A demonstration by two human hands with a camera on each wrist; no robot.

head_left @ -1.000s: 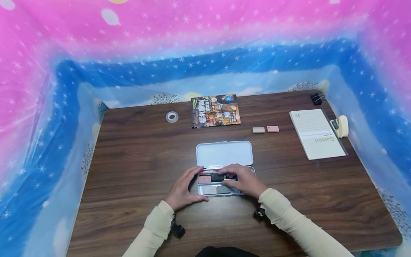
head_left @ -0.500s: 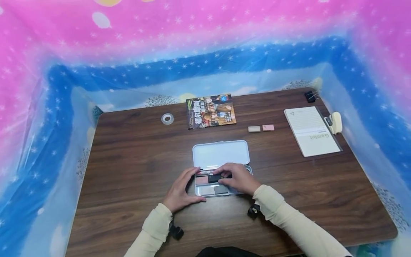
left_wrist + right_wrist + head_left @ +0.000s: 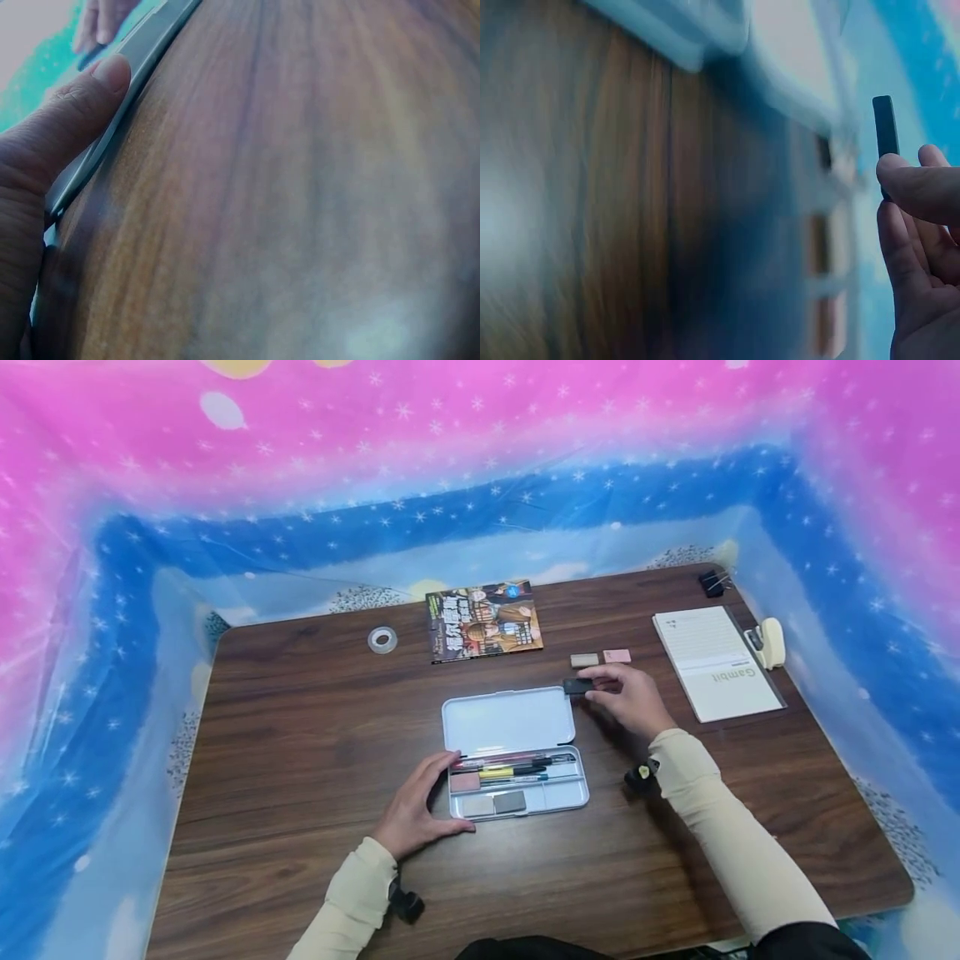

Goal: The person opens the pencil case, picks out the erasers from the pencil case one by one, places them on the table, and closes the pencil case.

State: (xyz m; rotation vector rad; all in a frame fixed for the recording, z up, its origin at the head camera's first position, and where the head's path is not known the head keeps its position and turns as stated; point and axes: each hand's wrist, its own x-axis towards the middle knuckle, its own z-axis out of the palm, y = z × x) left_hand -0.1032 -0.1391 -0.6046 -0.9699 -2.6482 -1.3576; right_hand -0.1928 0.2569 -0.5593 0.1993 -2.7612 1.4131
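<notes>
- Head view: right hand point(image 3: 628, 697), fingers and thumb pinched on a small black rectangular eraser point(image 3: 577, 686), held just beyond the far right corner of the open white metal pencil tin point(image 3: 513, 752), near a beige eraser point(image 3: 584, 660) and a pink eraser point(image 3: 617, 656) on the dark wooden table point(image 3: 300, 735)
- Head view: left hand point(image 3: 416, 806), fingers spread and lightly curved, touching the tin's left end; tray holds pens point(image 3: 510, 767) and three block erasers: pink point(image 3: 465, 782), grey point(image 3: 477, 806), dark grey point(image 3: 510, 801)
- Head view, far side: clear tape roll point(image 3: 382, 639), illustrated comic book point(image 3: 483, 622), lined white notepad point(image 3: 716, 662), cream stapler point(image 3: 771, 643), black binder clip point(image 3: 710, 582)
- Left wrist view: thumb of the left hand point(image 3: 60, 135) pressed along the tin's rim point(image 3: 112, 124); other fingers out of frame
- Right wrist view: blurred; right hand point(image 3: 922, 247) with fingertips closed on the black eraser point(image 3: 886, 135), held upright above the table
</notes>
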